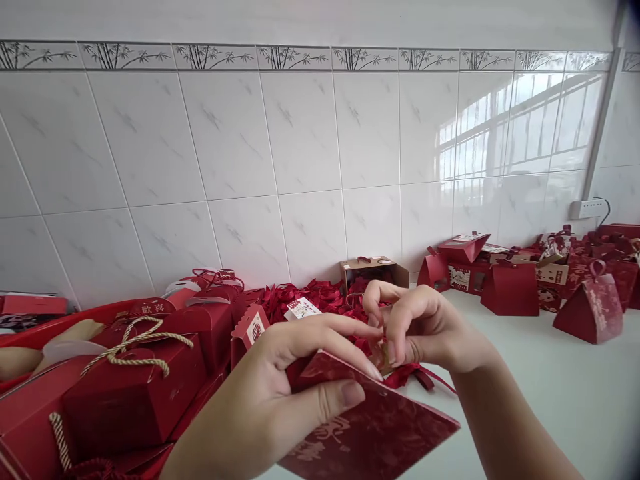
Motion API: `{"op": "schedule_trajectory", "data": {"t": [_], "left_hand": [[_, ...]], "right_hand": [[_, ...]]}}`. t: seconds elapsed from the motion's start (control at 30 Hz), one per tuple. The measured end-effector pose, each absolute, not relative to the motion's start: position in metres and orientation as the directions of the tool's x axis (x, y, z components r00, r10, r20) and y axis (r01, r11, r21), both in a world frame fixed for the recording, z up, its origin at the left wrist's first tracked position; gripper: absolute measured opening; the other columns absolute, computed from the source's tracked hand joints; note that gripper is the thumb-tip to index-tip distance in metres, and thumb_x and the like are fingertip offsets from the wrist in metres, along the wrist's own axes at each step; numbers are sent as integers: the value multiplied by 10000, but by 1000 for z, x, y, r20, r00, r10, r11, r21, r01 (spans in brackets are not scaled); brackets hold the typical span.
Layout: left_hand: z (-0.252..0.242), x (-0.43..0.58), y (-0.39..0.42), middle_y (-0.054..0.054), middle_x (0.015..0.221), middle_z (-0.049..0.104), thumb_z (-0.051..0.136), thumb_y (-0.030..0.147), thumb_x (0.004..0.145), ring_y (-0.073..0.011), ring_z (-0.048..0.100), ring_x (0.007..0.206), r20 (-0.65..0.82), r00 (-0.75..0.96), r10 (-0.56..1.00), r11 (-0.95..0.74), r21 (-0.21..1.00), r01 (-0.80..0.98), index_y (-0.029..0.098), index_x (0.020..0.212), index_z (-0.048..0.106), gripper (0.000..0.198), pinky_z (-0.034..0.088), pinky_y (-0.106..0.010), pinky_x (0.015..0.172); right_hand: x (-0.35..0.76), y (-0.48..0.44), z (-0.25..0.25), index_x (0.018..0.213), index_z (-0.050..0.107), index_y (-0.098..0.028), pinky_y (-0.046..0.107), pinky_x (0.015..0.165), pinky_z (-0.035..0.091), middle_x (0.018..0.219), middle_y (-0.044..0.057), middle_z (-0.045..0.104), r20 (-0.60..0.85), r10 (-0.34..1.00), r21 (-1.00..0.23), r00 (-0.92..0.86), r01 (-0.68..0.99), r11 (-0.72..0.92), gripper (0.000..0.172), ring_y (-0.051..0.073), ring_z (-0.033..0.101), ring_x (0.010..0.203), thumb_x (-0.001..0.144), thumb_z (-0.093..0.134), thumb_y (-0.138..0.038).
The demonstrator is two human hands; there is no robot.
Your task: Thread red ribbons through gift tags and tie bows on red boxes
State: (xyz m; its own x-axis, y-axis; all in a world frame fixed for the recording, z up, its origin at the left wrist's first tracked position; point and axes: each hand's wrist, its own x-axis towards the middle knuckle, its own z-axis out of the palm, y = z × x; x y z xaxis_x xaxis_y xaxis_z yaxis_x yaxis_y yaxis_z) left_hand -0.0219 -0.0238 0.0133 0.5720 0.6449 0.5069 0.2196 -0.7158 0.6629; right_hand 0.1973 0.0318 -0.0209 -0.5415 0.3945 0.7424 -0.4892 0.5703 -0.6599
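Note:
My left hand (300, 393) is closed around a dark red patterned gift box (385, 427), thumb on the near panel and fingers over the top edge. The box is tilted and its lower part runs out of the frame. Close by at the far side of that edge, my right hand (420, 327) has its thumb and fingertips pinched together. A red ribbon (425, 379) trails below those fingertips; the pinch seems to be on it, though the fingers partly hide the spot. A small tan piece also shows at the fingertips.
Red boxes with gold cord handles (135, 353) fill the left side. Behind my hands lie a heap of red ribbons (320, 293) and an open brown-lined box (375, 270). Several red gift boxes (510, 287) stand at right on the white table (540, 373). A power strip (587, 209) hangs on the tiled wall.

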Motion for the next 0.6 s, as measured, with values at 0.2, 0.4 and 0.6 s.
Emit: {"op": "schedule_trajectory", "data": {"t": [0.2,0.4,0.6], "left_hand": [[15,-24,-24,93,1160,713,704,237,831,-111,664,1063,534,572,623,-754,603,259,369,905,752,158,460,-215,1033],[14,-23,-25,81,1262,672,684,294,846,-175,594,1226,516,533,670,-725,609,322,376,896,756,120,430,-307,1096],[13,-20,-25,57,1328,633,679,322,849,-205,510,1326,505,517,692,-702,639,315,359,891,759,98,406,-339,1122]], "right_hand": [[198,29,-19,851,781,-206,187,676,559,889,20,563,736,394,-665,-551,-478,573,149,65,599,738,792,741,-76],[200,31,-21,844,766,-227,168,554,557,886,8,579,744,474,-665,-470,-452,595,169,65,617,670,785,736,-71],[201,32,-19,836,743,-202,180,572,564,892,21,599,760,493,-649,-423,-461,605,130,71,609,677,807,715,-79]]}}
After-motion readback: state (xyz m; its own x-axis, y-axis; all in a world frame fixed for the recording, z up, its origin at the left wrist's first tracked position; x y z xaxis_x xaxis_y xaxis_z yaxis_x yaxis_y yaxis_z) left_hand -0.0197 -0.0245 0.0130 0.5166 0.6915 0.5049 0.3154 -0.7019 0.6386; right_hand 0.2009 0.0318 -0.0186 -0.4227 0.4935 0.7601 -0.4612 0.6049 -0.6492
